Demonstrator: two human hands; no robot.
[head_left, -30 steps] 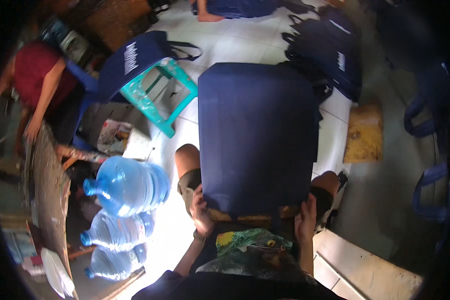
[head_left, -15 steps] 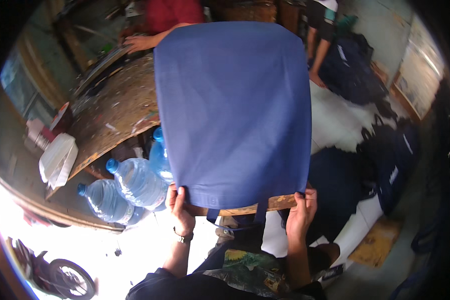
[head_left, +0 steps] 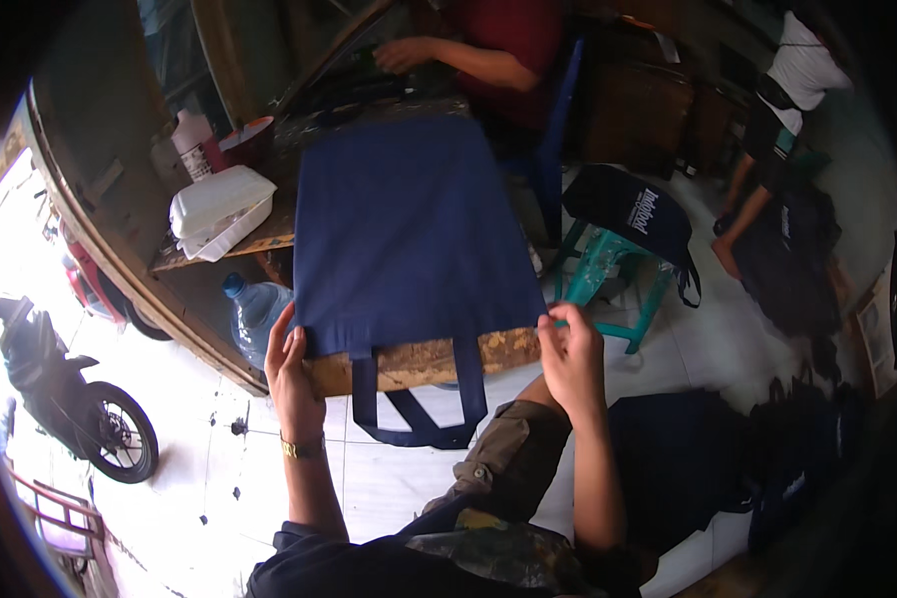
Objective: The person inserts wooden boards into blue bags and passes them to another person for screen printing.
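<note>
A navy cloth tote bag [head_left: 409,229] is drawn over a flat wooden board [head_left: 419,367], whose worn edge sticks out at the bag's mouth. Its two strap handles [head_left: 367,404] hang down from the mouth toward me. My left hand [head_left: 296,384] grips the near left corner, fingers along the bag's side; a gold-coloured band is on that wrist. At the near right corner, my right hand [head_left: 574,364] pinches the bag's edge between thumb and fingers. The far end of the bag overlaps the worktable. Whatever lies beneath the bag is hidden.
On the worktable [head_left: 281,231] stand a white foam box [head_left: 219,207], a pink bottle [head_left: 191,145] and a bowl [head_left: 247,138]. Below is a blue water jug [head_left: 259,317]. A green stool [head_left: 618,274] bears a dark bag [head_left: 633,214]. Two people work beyond; a motorcycle [head_left: 70,399] stands left.
My view has swung toward the left. The bag and board now lie lower and flatter, against the worktable, with both hands still at the near corners. The handles show more fully.
</note>
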